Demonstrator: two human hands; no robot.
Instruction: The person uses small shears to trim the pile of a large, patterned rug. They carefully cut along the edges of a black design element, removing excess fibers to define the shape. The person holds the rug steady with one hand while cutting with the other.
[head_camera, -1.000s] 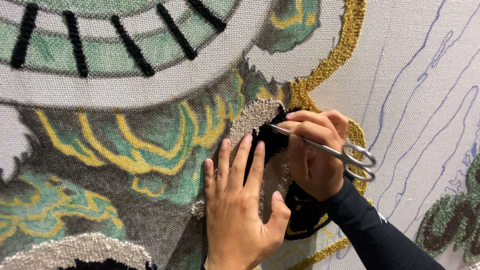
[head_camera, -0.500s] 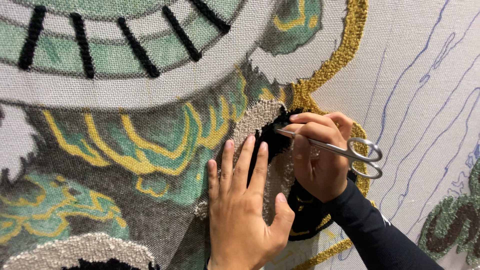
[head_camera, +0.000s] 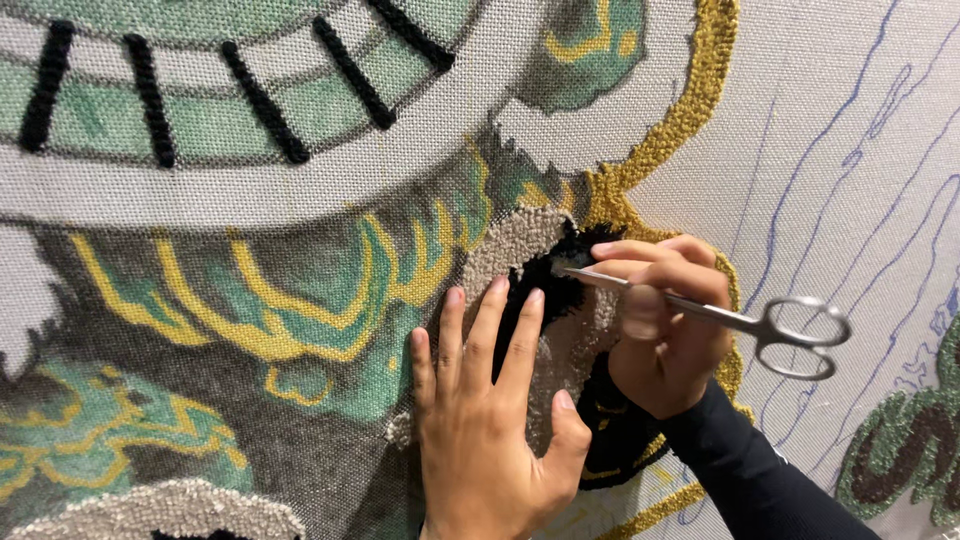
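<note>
Our right hand (head_camera: 665, 330) pinches the scissors (head_camera: 700, 312), long axis running ten to four, tips at the black tuft (head_camera: 555, 275). Our left hand (head_camera: 490, 420) lies spread flat at seven o'clock, fingers touching it.

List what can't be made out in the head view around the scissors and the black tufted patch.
- Scissors tips: sunk in the black tufted patch; blades open or closed not visible.
- Right hand: grips the shaft, covering its middle.
- Left hand: lies flat on the canvas, hiding the pile beneath; wrist cut by the bottom edge.
- Black patch's lower part: behind both hands.
- Rug design: cut off by all frame edges.
</note>
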